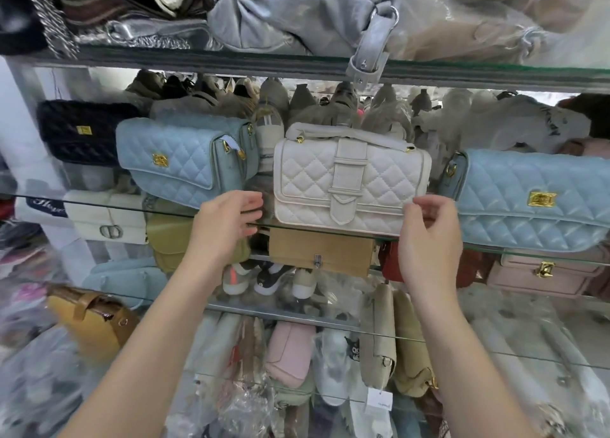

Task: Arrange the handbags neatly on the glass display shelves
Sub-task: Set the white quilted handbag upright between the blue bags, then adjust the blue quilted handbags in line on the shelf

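Locate white handbag [350, 186] upright and front-facing on glass shelf [165, 211], with buckle strap [350, 170] down the centre of the flap and top handle [346, 134] folded flat along the upper edge. Note light blue handbag [185, 160] just left of white handbag, tilted and turned partly sideways, and second light blue handbag [534, 200] just right of white handbag, touching or nearly so. Observe left hand [227, 219] just beside lower left corner of white handbag, with fingers loosely curled, apart from the bag and holding nothing. Observe right hand [429, 236] at lower right corner of white handbag, with fingertips curled over the front of that corner; cannot tell whether pinching or merely touching. Expect light weight, a padded quilted skin that dents under pressure, and a semi-stiff box body likely to stand unaided. Expect easy sliding on glass, so guard against pushing the base past the shelf edge. Take hold at both lower corners or both side walls, palms inward, not by flap, buckle strap or top handle, to avoid twisting the body or lifting the flap. Treat current step, by judgement, as squaring white handbag between its neighbours. Avoid any sideways shove into the leaning light blue handbag.
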